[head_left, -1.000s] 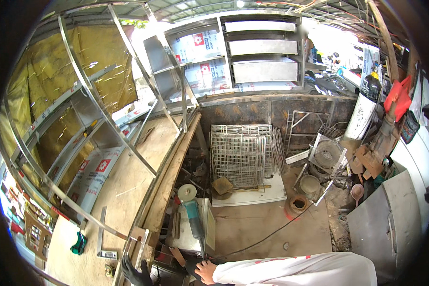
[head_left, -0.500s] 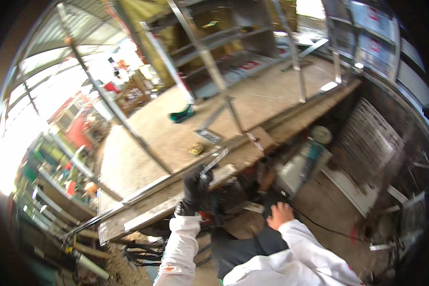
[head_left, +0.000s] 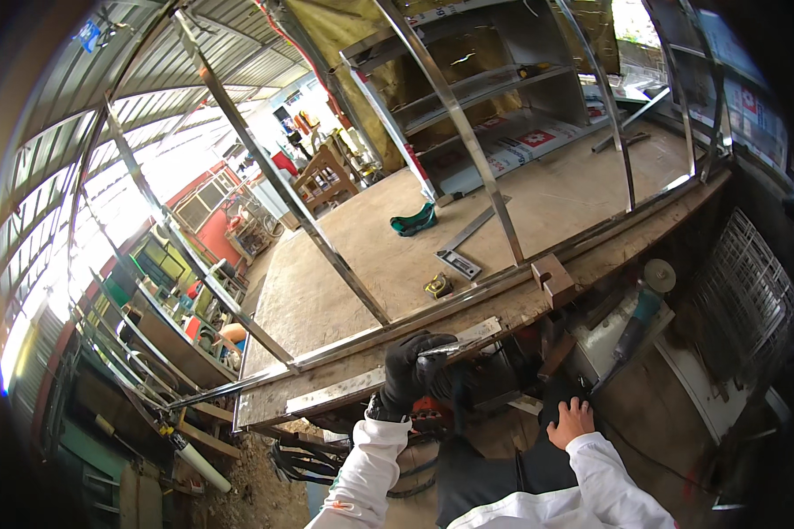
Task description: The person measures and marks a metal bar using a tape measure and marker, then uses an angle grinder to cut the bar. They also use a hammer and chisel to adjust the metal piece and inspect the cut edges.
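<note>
A metal frame [head_left: 465, 132] stands along a wooden bench [head_left: 304, 282] as a person's gloved left hand [head_left: 408, 366], at the near edge, curls its fingers around what appears to be a short metal piece [head_left: 439, 350]; the bare right hand [head_left: 572, 421] rests on dark trousers [head_left: 476, 467], fingers loosely spread.

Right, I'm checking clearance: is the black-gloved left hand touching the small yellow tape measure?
Apart: the head view shows a silver metal rail running between the black-gloved left hand and the yellow tape measure.

2 white sleeves [head_left: 359, 467], dark trousers [head_left: 481, 476], black-gloved left hand [head_left: 408, 368]
</note>
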`<move>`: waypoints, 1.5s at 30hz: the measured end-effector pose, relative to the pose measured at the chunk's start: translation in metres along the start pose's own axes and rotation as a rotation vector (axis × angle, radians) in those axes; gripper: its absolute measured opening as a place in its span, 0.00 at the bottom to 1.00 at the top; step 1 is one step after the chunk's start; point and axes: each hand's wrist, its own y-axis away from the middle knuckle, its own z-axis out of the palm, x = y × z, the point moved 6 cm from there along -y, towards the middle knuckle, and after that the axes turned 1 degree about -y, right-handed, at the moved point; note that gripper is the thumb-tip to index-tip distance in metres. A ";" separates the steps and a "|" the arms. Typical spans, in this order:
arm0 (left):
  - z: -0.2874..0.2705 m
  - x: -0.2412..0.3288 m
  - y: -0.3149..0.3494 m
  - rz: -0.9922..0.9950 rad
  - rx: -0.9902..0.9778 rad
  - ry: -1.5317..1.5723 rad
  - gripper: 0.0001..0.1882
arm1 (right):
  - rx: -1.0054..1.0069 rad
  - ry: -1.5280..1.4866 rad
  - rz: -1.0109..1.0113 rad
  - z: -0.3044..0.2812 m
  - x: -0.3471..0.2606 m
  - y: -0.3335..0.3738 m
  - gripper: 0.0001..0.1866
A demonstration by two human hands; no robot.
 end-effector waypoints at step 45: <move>0.039 -0.026 -0.008 -0.107 -0.196 0.026 0.33 | -0.008 -0.040 0.016 -0.003 -0.005 -0.007 0.31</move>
